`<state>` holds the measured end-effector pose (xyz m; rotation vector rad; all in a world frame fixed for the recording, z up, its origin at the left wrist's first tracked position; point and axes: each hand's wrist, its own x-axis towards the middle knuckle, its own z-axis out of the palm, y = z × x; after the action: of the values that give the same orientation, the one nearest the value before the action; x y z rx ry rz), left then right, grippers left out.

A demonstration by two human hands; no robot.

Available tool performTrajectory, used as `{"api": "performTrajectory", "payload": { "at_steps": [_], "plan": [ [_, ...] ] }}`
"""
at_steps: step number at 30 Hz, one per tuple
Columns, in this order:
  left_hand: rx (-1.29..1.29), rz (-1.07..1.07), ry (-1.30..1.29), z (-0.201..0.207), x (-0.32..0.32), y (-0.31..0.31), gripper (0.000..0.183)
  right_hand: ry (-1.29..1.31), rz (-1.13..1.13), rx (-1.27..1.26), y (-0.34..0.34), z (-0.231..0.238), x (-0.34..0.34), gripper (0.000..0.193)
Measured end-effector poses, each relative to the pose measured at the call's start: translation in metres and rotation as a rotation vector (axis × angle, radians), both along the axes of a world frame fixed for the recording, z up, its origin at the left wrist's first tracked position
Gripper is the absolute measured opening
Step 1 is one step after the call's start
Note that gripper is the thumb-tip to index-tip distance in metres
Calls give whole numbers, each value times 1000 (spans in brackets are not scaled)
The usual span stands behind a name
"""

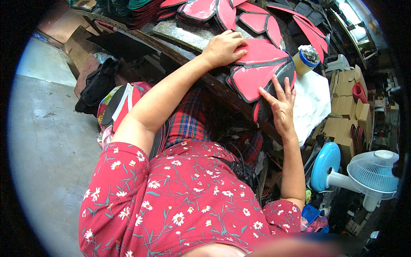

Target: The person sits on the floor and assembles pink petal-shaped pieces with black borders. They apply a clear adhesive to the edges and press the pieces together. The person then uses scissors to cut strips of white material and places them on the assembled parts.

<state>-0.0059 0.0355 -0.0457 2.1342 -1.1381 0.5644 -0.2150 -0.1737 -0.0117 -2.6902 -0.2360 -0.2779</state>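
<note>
A stack of red foam-like pieces with black edges point(257, 55) lies at the table's near edge, a black band crossing its top. At its upper left edge is my left hand point(224, 48), fingers bent and closed on the red piece; what lies under the fingertips is hidden. My right hand point(282, 109) is open on the stack's right side, its spread fingers touching the black rounded part point(274, 85). A jar with a blue rim point(306, 60) stands just right of the stack, with a white sheet point(310, 100) below it.
More red-and-black pieces point(254, 22) lie across the table's far side. Stacked dark sheets point(137, 15) stand at the far left. Cardboard boxes point(342, 103) and a white-and-blue fan point(372, 173) are on the right. A black bag point(98, 83) sits left of the table.
</note>
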Motion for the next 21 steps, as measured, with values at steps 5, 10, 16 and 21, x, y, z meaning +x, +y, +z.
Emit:
{"api": "performTrajectory", "payload": {
  "at_steps": [5, 10, 16, 21],
  "plan": [
    [0, -16, -12, -2, 2, -1, 27, -3, -80, 471, -32, 6, 33, 85],
    [9, -21, -6, -1, 2, -1, 28, -124, -271, 177, -57, -1, 63, 82],
    [-8, -8, 6, -1, 1, -3, 28, -85, 4, -45, -31, 0, 25, 63],
    [-14, -16, -11, -1, 1, -3, 28, -185, -85, 143, -46, 15, 47, 75]
  ]
}}
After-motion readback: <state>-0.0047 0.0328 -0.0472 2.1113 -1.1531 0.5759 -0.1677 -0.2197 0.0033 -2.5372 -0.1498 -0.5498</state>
